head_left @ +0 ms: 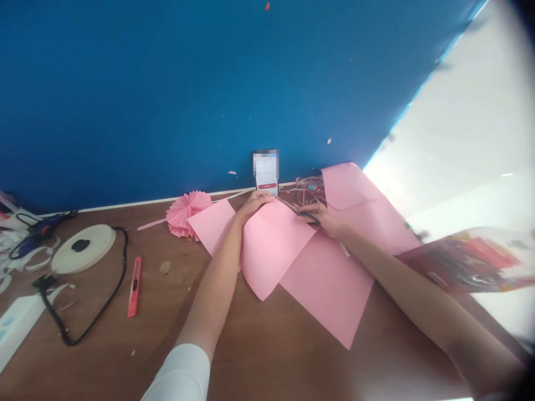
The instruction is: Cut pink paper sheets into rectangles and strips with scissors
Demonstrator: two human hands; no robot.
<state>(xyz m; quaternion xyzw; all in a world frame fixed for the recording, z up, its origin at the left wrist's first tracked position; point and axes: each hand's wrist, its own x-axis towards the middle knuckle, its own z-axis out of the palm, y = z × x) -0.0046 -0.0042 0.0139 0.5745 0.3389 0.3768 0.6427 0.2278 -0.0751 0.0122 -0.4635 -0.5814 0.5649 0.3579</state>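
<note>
My left hand grips the upper edge of a pink paper sheet, its fingers closed over the far side. At that sheet's upper right edge, my right hand is closed round a pair of dark scissors. The blades lie along the paper's edge and point up and left, toward my left hand. Beneath the held sheet, a second pink sheet lies on the table. A folded pink paper rosette rests left of my left hand, partly behind a corner of pink paper.
A phone leans upright against the blue wall. To the left lie a red box cutter, a white disc, a black cable and a white power strip. More pink paper and a plastic bag are at right.
</note>
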